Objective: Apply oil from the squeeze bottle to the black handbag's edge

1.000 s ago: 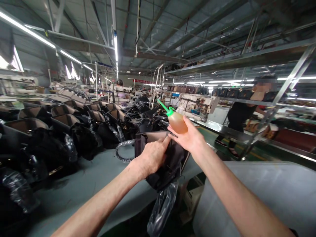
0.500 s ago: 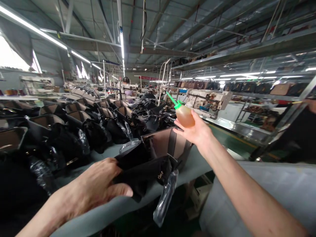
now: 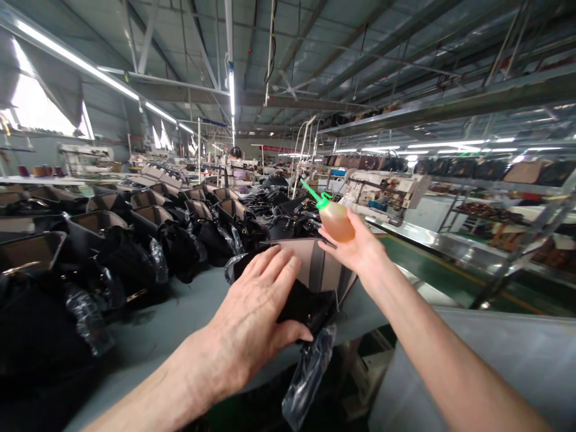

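My right hand (image 3: pixel 360 243) is closed around a squeeze bottle (image 3: pixel 336 221) of amber liquid with a long green nozzle that points up and to the left. Below it, at the near edge of the table, stands a black handbag (image 3: pixel 310 303) with its top open and a beige lining showing. Plastic film wraps a strap or handle (image 3: pixel 309 375) that hangs from the bag's right side. My left hand (image 3: pixel 256 312) lies over the left part of this bag, fingers stretched out and thumb apart. The bag's left side is largely hidden beneath that hand.
Rows of similar black bags (image 3: pixel 168 240) fill the left of the grey-green table (image 3: pixel 189 306). Dark pieces lie piled behind them. A sewing machine (image 3: pixel 387 191) stands at the right, past a metal ledge. A grey-white bin or cover (image 3: pixel 490 360) sits at lower right.
My left hand has moved right and up, from the bag's left end to over its top, and its fingers have straightened. The bottle stays in my right hand. The view has shifted slightly.
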`<state>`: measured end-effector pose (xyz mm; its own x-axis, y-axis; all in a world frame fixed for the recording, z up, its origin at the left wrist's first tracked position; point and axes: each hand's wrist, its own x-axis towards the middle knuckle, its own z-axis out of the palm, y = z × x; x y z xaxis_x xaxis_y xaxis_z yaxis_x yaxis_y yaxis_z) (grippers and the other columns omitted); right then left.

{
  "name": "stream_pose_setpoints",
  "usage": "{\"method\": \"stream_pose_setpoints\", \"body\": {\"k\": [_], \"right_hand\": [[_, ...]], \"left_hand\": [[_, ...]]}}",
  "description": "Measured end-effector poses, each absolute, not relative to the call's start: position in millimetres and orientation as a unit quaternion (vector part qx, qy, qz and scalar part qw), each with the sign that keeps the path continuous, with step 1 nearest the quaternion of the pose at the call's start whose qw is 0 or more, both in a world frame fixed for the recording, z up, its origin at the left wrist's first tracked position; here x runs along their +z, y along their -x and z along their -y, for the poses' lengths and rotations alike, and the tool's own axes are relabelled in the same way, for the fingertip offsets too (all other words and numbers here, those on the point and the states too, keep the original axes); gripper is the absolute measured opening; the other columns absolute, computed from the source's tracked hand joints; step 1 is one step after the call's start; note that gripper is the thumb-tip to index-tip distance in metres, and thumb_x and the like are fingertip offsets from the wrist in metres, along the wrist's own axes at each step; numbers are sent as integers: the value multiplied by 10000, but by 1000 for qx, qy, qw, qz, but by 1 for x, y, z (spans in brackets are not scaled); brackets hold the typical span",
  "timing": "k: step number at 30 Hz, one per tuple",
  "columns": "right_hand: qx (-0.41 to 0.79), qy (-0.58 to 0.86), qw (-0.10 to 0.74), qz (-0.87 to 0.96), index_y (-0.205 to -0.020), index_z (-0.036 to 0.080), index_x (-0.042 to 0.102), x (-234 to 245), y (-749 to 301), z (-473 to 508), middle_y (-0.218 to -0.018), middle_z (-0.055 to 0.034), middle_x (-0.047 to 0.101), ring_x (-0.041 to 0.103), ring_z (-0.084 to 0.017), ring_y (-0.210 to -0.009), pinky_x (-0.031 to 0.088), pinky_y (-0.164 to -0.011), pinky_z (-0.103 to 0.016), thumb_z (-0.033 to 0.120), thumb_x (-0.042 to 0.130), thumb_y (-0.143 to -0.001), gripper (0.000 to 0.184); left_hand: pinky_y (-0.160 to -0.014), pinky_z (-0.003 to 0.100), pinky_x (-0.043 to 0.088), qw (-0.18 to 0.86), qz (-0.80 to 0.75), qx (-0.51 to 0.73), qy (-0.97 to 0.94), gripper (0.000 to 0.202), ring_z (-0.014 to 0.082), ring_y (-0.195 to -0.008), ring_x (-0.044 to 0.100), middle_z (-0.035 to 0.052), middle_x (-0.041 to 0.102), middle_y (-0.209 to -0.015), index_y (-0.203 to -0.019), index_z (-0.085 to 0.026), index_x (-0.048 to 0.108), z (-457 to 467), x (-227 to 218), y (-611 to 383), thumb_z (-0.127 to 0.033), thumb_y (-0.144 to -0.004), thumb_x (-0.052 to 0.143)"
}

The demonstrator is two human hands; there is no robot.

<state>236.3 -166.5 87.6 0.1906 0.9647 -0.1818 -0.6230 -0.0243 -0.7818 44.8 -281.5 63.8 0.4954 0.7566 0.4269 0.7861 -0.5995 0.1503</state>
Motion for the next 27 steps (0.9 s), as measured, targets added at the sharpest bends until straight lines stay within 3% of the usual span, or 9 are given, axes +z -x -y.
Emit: {"method": "stream_pose_setpoints", "body": {"k": [3, 6, 9, 13, 16, 18, 22, 24, 27], "right_hand": [[597, 390, 666, 218, -1168, 180, 563, 87, -236, 165, -1111, -88, 621, 572, -276, -1070, 298, -1023, -576, 427, 539, -937, 339], [598, 389, 665, 220, -1148, 193, 566, 87, -238, 166, -1096, -81, 629, 575, -278, -1066, 295, -1024, -581, 428, 547, -931, 320], [598, 390, 666, 218, -1133, 224, 561, 88, -237, 167, -1064, -54, 644, 581, -272, -1058, 290, -1029, -581, 428, 550, -926, 290], [601, 391, 662, 220, -1101, 268, 568, 91, -232, 168, -1017, -27, 662, 586, -256, -1053, 305, -1038, -544, 438, 557, -914, 252], [599, 387, 664, 225, -1132, 256, 571, 91, -227, 168, -1027, -35, 660, 594, -255, -1036, 305, -1036, -543, 416, 557, -921, 265], [596, 385, 667, 227, -1172, 243, 563, 91, -226, 167, -1057, -44, 651, 598, -256, -1027, 306, -1030, -548, 399, 560, -926, 292], [588, 392, 671, 225, -1238, 229, 538, 89, -229, 166, -1099, -62, 633, 595, -261, -1029, 306, -1019, -560, 398, 550, -938, 344], [583, 396, 672, 225, -1247, 221, 534, 88, -230, 166, -1106, -70, 629, 592, -265, -1032, 314, -1010, -565, 406, 545, -942, 357], [585, 395, 670, 230, -1209, 200, 554, 88, -232, 167, -1099, -78, 632, 587, -268, -1041, 327, -1004, -564, 415, 555, -935, 348]], "left_hand": [[-1069, 479, 336, 17, 361, -225, 905, 779, 326, -1278, 437, 196, 513, -1340, -1343, -122, 401, 275, 64, -60, -575, -757, 641], [-700, 308, 484, -107, 423, -168, 884, 393, 239, -829, 650, 84, 681, -896, -1120, -171, 561, 278, 48, -65, -483, -888, 504], [-521, 224, 355, -220, 464, -166, 842, 349, 123, -558, 513, -5, 563, -641, -797, -177, 568, 288, 23, -55, -430, -950, 383], [-499, 221, 295, -284, 474, -233, 800, 437, 84, -518, 362, -44, 449, -590, -728, -166, 513, 294, 11, -33, -520, -937, 365], [-552, 229, 367, -282, 482, -221, 800, 465, 119, -583, 490, -20, 547, -651, -851, -162, 588, 292, 25, -28, -576, -910, 383], [-704, 271, 454, -233, 508, -209, 802, 499, 200, -814, 617, 48, 658, -925, -1125, -167, 574, 290, 38, -35, -583, -867, 475], [-971, 461, 423, -112, 552, -158, 811, 974, 380, -1253, 453, 167, 284, -1511, -1452, -217, 272, 287, 63, -63, -622, -671, 692], [-1005, 519, 382, -87, 531, -143, 831, 1032, 418, -1292, 389, 164, 219, -1540, -1458, -226, 266, 282, 71, -77, -627, -625, 725], [-995, 472, 386, -129, 447, -163, 870, 832, 373, -1208, 479, 153, 490, -1367, -1354, -193, 430, 272, 72, -91, -618, -683, 682]]}}
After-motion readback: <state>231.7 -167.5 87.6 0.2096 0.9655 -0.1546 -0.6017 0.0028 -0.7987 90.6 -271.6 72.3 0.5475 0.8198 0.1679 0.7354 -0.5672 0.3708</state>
